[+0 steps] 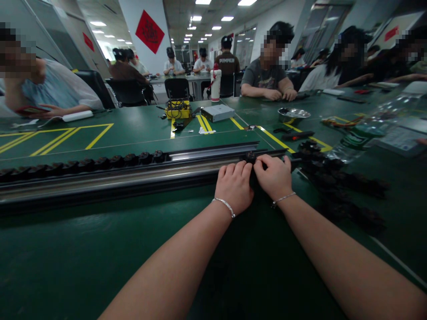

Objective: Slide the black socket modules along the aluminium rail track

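A long metal rail [133,178] lies across the green table [100,258] from the left edge to the middle. A row of several small black parts [100,162] sits along its far side. My left hand [234,186] and my right hand [274,176] meet over the rail's right end, knuckles up and fingers curled down. Both press on a small black part [251,157] between them; most of it is hidden under the fingers. Each wrist wears a thin silver bracelet.
A heap of loose black parts [336,186] lies to the right of my hands. Farther back stand a metal bowl [293,114], a grey box [218,112], a yellow case [178,109] and a plastic bottle [367,129]. Several people sit around the tables.
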{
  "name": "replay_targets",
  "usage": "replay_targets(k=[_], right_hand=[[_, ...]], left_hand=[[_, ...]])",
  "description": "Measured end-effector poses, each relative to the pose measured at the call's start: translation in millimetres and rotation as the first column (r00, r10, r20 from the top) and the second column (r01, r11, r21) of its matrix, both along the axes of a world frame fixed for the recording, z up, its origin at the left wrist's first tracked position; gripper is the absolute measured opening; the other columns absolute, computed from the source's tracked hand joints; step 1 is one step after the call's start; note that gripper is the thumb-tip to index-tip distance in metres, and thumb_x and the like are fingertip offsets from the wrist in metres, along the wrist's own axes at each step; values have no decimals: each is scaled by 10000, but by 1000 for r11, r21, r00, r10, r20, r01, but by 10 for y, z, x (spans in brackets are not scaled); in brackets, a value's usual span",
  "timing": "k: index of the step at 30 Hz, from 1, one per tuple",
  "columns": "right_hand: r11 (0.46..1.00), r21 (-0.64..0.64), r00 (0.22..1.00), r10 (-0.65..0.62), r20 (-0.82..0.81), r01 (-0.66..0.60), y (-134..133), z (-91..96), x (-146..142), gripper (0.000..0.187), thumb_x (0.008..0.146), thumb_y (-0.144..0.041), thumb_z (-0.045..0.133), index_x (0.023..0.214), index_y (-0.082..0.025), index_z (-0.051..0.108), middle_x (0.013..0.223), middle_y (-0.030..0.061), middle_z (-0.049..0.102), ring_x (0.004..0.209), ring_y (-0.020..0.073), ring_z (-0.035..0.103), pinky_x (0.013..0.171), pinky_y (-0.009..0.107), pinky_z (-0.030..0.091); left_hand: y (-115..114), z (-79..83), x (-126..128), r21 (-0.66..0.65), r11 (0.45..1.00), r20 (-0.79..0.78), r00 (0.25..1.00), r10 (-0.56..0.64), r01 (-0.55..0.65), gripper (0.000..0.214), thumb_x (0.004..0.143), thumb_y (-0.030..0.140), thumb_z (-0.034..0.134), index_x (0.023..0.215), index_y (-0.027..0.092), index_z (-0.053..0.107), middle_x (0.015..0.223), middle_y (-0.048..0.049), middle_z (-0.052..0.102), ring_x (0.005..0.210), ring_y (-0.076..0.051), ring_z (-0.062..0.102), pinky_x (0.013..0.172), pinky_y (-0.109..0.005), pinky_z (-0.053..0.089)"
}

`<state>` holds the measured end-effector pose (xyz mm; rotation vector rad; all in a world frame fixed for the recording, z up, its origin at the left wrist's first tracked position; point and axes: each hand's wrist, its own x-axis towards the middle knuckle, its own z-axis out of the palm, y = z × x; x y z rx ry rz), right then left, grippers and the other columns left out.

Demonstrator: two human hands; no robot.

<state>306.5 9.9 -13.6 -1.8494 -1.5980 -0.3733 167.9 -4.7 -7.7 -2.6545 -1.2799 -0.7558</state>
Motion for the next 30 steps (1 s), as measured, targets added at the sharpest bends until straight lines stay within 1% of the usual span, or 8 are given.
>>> replay_targets(k=[5, 9, 16, 23, 30], right_hand=[[1000, -6, 1000, -6, 6, 6, 0, 1, 0, 229, 787, -289, 382, 721, -216, 589, 705, 21, 620, 741, 188, 526, 957, 477, 196], [1000, 14, 1000, 0, 5, 0, 2, -4, 2, 224, 783, -289, 384, 714, -217, 585, 691, 19, 613, 732, 190, 525, 951, 476, 206], [1000, 20, 1000, -11, -4, 11, 9, -11, 13, 206, 776, -287, 388, 691, -215, 562, 659, 15, 586, 715, 191, 522, 953, 469, 218], [998, 53, 997, -21, -73, 25, 14, -14, 9, 112, 732, -262, 426, 757, -210, 521, 686, 5, 579, 701, 183, 525, 959, 452, 222], [1000, 7, 1000, -2, -24, 2, 9, 3, 16, 178, 759, -287, 399, 696, -220, 552, 661, 8, 584, 728, 187, 514, 951, 445, 214]], left_hand=[[-5, 10, 0, -10, 1000, -15, 1000, 7, -7, 568, 708, 302, 533, 1240, 212, 359, 1287, -50, 449, 1100, -211, 402, 949, -369, 289], [-9, 18, -2, -10, 1000, -26, 1000, 8, -8, 566, 713, 307, 529, 1244, 219, 355, 1296, -49, 443, 1107, -213, 398, 960, -373, 279], [-3, 5, -1, -10, 1000, -2, 1000, 5, -5, 553, 720, 297, 507, 1247, 220, 360, 1305, -22, 444, 1101, -212, 401, 960, -365, 280], [-3, 14, -3, -14, 1000, -2, 1000, 3, -3, 563, 708, 299, 523, 1243, 225, 365, 1308, -13, 443, 1087, -212, 405, 956, -365, 285], [-1, 1, -5, 5, 1000, 7, 1000, 0, 0, 563, 710, 300, 520, 1243, 217, 360, 1298, -12, 448, 1084, -212, 402, 952, -366, 288]])
